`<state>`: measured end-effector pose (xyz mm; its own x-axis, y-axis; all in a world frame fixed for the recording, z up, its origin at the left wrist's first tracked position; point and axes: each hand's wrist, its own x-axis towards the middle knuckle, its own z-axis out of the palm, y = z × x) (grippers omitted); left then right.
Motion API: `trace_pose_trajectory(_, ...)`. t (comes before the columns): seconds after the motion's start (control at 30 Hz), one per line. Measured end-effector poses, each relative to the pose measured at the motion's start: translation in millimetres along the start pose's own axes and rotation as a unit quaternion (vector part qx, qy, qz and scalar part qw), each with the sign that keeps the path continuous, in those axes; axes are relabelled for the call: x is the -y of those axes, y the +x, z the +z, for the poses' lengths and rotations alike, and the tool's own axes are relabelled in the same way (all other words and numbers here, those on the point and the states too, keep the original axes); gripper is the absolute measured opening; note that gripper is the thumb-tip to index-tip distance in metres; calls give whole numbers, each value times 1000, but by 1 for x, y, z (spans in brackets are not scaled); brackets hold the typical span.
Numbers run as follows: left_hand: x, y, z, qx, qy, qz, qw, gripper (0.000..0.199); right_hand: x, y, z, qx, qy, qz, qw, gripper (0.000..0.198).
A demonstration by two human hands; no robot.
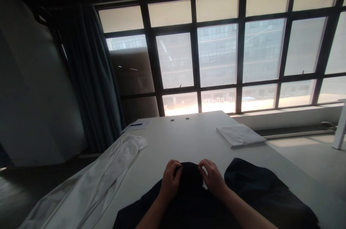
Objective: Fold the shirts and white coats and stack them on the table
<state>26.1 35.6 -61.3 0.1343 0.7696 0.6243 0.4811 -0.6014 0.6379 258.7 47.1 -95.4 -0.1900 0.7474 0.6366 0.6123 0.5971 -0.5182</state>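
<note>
Cloth (189,178), dark and bunched, sits between my two hands on the counter (189,135), right in front of me. My left hand (169,180) curls over its left edge, fingers closed on the fabric, thumb tucked near the top of the bunch. My right hand (213,178) mirrors it on the right edge, fingers bent and pinching the same cloth. Both hands are close together, with only the raised hump of fabric between them. The rest of the cloth spreads back under my forearms and out to the right of my right hand, where a wide dark flap (259,185) lies flat on the counter.

Left of my left hand, a long white garment (108,175) lies stretched along the counter's edge, partly hanging over it. Beyond my right hand, further away, lies a folded white sheet (239,134). Well beyond my left hand, at the far corner, a paper (136,125) carries a blue pen. Two small round holes (180,119) mark the counter's far end. Past all that stand a big grid window (216,56) and a dark curtain (92,77) to its left.
</note>
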Motion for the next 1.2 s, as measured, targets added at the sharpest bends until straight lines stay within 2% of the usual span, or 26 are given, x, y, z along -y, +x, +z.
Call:
trace_pose_trajectory(0.4,9,0,0,-17,-9,-53,998,30,4,-1,2,5,92,40,995,9)
trace_pose_trajectory(0.63,19,1,1,54,-9,-106,993,43,6,0,-5,-11,94,34,995,12)
trace_pose_trajectory(0.83,24,0,3,80,-4,-109,991,34,-1,0,-1,-61,80,35,994,11)
trace_pose_trajectory(0.93,22,3,-1,62,21,-82,995,27,-3,0,2,-82,65,26,994,10)
trace_pose_trajectory(1.07,22,9,-9,33,53,-55,997,21,-2,0,3,-79,55,-19,995,12)
trace_pose_trajectory(1.2,26,12,-14,38,92,-78,992,24,-4,-1,2,-67,40,-23,997,14)
